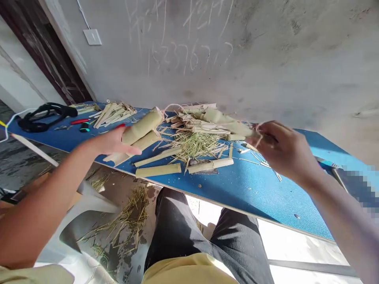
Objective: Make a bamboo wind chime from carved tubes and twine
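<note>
My left hand is wrapped around a pale green bamboo piece, thumb on the near side, at the left-middle of the table. A thin pinkish string loops from that piece's far end. My right hand is closed at the right end of another pale bamboo-like piece, which is blurred and slants over the pile; a bit of string shows at the fingers. Below and between the hands lies a heap of split bamboo strips and thin green shavings. Two short bamboo pieces, one a bamboo segment, rest near the front edge.
The blue table runs along a grey wall. At its left are a black strap-like frame, a red-handled tool and a bundle of strips. Shavings litter the floor beside a white chair.
</note>
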`<state>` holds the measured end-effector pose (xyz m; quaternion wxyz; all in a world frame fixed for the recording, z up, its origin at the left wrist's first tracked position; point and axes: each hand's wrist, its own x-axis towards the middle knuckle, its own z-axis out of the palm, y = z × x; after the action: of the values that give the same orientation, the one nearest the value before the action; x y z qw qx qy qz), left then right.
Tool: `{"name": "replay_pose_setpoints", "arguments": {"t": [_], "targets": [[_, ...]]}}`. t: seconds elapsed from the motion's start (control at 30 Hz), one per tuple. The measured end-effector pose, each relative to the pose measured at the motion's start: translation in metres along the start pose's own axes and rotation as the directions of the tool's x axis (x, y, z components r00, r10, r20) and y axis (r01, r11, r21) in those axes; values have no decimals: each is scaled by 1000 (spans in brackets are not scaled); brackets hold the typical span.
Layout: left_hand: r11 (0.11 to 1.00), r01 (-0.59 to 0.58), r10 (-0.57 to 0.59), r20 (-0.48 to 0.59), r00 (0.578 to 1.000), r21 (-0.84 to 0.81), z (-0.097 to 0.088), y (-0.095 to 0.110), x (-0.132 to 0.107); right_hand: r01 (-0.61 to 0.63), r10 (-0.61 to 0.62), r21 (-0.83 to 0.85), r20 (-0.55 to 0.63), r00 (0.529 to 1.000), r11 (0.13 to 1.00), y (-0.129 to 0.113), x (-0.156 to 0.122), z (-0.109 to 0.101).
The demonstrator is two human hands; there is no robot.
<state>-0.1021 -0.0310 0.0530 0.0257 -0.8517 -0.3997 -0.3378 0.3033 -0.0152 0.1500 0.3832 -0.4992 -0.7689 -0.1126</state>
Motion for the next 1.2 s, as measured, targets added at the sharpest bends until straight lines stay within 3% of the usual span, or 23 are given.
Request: {"name": "replay_pose_setpoints", "arguments": {"t": [0.07, 0.13, 0.23, 0.3, 0.37, 0.5, 0.63, 0.8, 0.9, 1.03, 1.1, 1.2], "targets": [[994, 6, -2, -37, 999, 105, -6, -19, 12, -29, 25, 42, 97, 995, 999, 2, -13, 12], [988, 18, -16, -14, 1000, 152, -16, -43, 36, -66, 61, 28, 139, 988, 997, 2, -7, 26], [975, -2, -38, 171, 985, 223, -36, -84, 87, -126, 143, -103, 175, 974, 987, 8, 27, 50], [963, -51, -58, 392, 918, 264, -46, -106, 114, -162, 208, -196, 241, 948, 967, 14, 51, 70], [936, -66, -98, 436, 895, 346, -48, -120, 126, -162, 236, -238, 324, 916, 958, 20, 67, 91], [868, -21, -173, 342, 924, 497, -40, -137, 121, -103, 193, -226, 424, 885, 969, 24, 76, 130], [832, 52, -238, 272, 933, 552, -32, -163, 111, -54, 163, -229, 488, 857, 972, 24, 71, 154], [850, 28, -261, 374, 890, 525, -28, -188, 103, 10, 165, -294, 564, 809, 956, 27, 64, 170], [901, 86, -279, 418, 865, 425, -31, -179, 97, 59, 177, -340, 621, 764, 938, 28, 63, 176], [937, 220, -306, 331, 892, 272, -24, -131, 89, 118, 176, -374, 664, 727, 920, 32, 67, 174], [925, 275, -350, 303, 887, 262, -9, -101, 86, 120, 157, -366, 642, 751, 923, 37, 70, 164], [928, 216, -331, 409, 851, 303, 21, -67, 85, 89, 124, -341, 555, 822, 936, 46, 72, 139]]}}
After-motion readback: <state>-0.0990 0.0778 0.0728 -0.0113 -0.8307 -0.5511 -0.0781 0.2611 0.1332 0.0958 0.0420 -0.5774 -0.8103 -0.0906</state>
